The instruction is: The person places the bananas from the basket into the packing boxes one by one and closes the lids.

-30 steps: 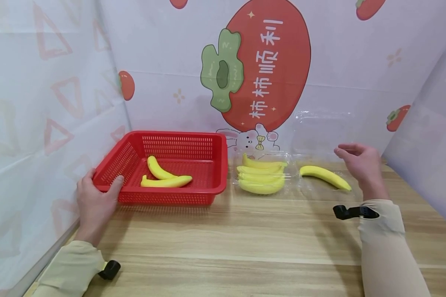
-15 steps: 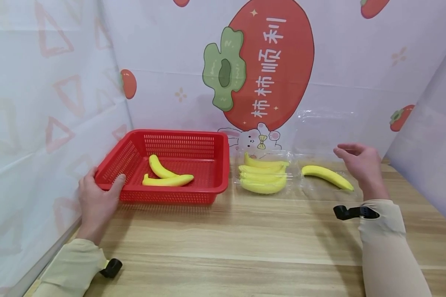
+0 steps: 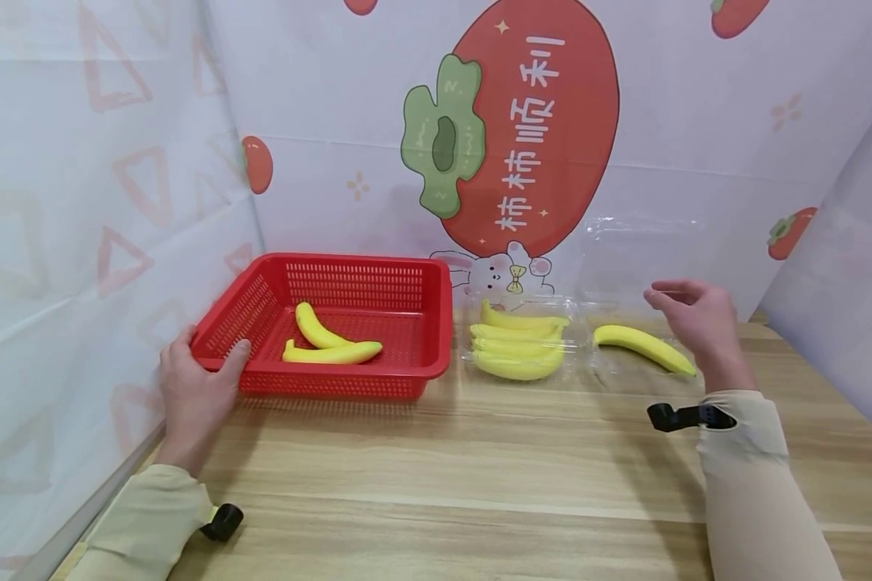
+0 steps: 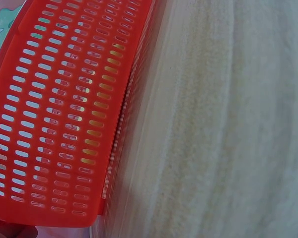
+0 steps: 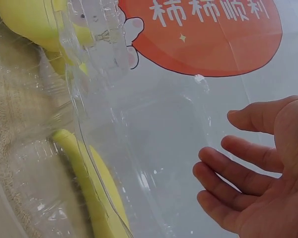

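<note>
At the front left corner of a red plastic basket (image 3: 334,383), my left hand (image 3: 199,399) grips the rim, thumb on the front edge and fingers around the left side. Two yellow bananas (image 3: 318,327) lie inside, crossing at one end. The left wrist view shows the basket's slotted wall (image 4: 59,114) and a bit of a fingertip. My right hand (image 3: 701,323), holding nothing, hovers just above and right of a single banana (image 3: 643,347). That banana lies in a clear plastic clamshell box (image 5: 39,198) with its lid raised. Relaxed, spread fingers (image 5: 233,168) show in the right wrist view.
Left of the single banana, a clear plastic container (image 3: 574,343) holds several bananas (image 3: 519,347) side by side. A printed cloth (image 3: 334,97) stands behind and at both sides. Wood-grain tabletop (image 3: 443,484) runs along the front.
The whole head view has shifted slightly, so the objects sit a little further right. My right hand has drifted slightly left towards the single banana. The left hand keeps its place on the basket.
</note>
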Motion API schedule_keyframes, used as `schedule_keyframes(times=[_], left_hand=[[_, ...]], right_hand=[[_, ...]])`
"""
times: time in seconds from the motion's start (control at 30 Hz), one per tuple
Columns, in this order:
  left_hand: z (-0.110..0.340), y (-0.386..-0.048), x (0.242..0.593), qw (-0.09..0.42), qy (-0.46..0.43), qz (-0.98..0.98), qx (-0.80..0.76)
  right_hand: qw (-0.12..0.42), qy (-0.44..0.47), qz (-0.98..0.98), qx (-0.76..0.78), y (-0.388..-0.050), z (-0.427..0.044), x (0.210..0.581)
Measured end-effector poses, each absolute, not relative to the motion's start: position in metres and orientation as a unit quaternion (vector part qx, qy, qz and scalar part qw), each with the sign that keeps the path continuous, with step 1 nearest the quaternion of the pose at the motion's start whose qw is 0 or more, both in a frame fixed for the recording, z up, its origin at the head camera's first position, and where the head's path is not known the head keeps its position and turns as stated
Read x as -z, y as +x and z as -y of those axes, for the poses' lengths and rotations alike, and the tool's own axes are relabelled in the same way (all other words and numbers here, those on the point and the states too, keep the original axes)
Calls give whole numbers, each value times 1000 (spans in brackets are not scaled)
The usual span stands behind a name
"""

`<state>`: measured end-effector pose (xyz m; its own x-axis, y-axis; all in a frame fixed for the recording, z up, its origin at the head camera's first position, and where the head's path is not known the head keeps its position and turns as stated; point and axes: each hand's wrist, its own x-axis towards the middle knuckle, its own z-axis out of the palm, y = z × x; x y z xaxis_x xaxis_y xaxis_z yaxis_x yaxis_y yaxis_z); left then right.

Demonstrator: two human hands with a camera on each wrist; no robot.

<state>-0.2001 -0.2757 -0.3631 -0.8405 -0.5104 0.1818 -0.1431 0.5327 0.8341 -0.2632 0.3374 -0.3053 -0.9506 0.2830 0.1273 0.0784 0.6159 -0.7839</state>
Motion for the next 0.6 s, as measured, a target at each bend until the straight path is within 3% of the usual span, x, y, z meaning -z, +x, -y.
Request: schedule_keyframes(times=[0.6], left_hand=[[274,-199,362,219,190,848,444]], right_hand=[[122,-68,888,-437,-268,-322,303]])
